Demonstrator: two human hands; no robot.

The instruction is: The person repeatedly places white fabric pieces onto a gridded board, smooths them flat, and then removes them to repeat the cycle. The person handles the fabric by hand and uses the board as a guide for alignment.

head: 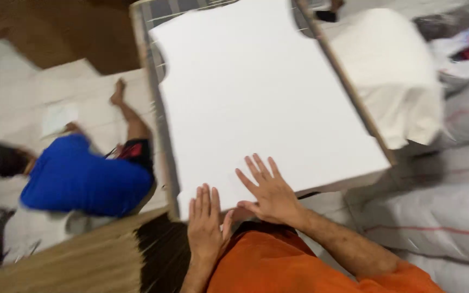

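While both hands lie flat with fingers spread, they press on the near edge of a white sheet (256,92) and grip nothing. The left hand (206,222) sits at about 6 o'clock in the view, its fingertips on the sheet's bottom corner; the right hand (267,190) lies just beside it toward 5 o'clock, palm down on the sheet, thumb nearly touching the left hand. The sheet fills the middle of the view, running from 12 o'clock down to the hands, and rests on a counter whose wooden frame (348,87) shows along its right side and whose grey slats show at 11 o'clock. An orange garment (267,266) covers the person's front at 6 o'clock. At 9 o'clock a second person in a blue shirt (82,173) sits on the pale floor. At 7 o'clock lies a stack of brown boards (77,260). White cloth (397,81) hangs at 2 o'clock, and grey sacks (441,211) are piled at 4 o'clock.
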